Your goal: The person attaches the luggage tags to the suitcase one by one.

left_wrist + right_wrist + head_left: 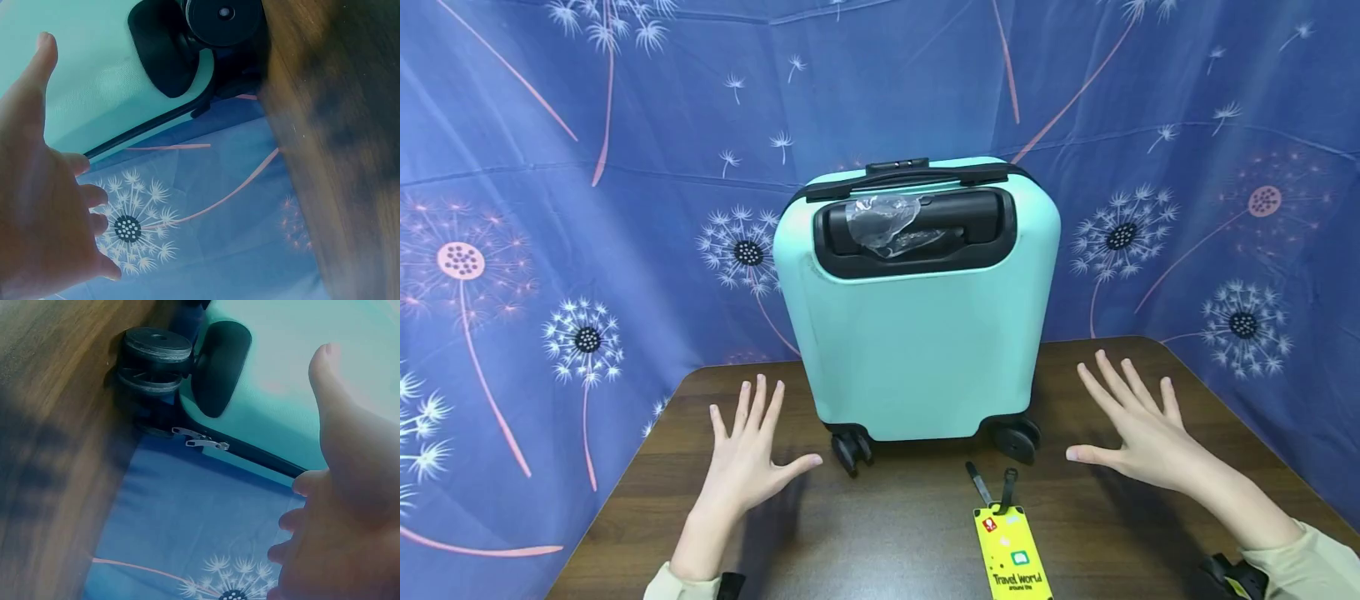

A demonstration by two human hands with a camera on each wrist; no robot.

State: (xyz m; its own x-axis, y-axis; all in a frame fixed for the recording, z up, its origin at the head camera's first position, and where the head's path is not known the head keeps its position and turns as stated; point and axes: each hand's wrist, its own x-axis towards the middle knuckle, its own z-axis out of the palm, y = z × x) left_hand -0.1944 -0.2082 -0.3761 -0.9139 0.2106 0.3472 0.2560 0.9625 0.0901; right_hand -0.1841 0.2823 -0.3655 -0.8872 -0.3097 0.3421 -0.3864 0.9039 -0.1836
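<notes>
A mint-green suitcase (pixel 917 350) stands upright on its black wheels (pixel 1017 439). Clear plastic (pixel 883 221) wraps part of its black pull handle (pixel 958 218), which sits down in its recess. In front lies a yellow luggage tag (pixel 1011 550) printed "Travel world", its dark strap (pixel 1008 490) unbuckled toward the suitcase. My left hand (pixel 741 467) is held over the table left of the suitcase, fingers spread, touching nothing. To the right, my right hand (pixel 1138 429) is spread the same way and holds nothing. Two zipper pulls (pixel 206 444) show near a wheel in the right wrist view.
The brown wooden table (pixel 887 533) has rounded back corners. Behind it and along its sides hangs a blue cloth (pixel 880 92) with dandelion prints. A black carry handle (pixel 910 177) and a combination lock (pixel 897 165) are on the suitcase's top edge.
</notes>
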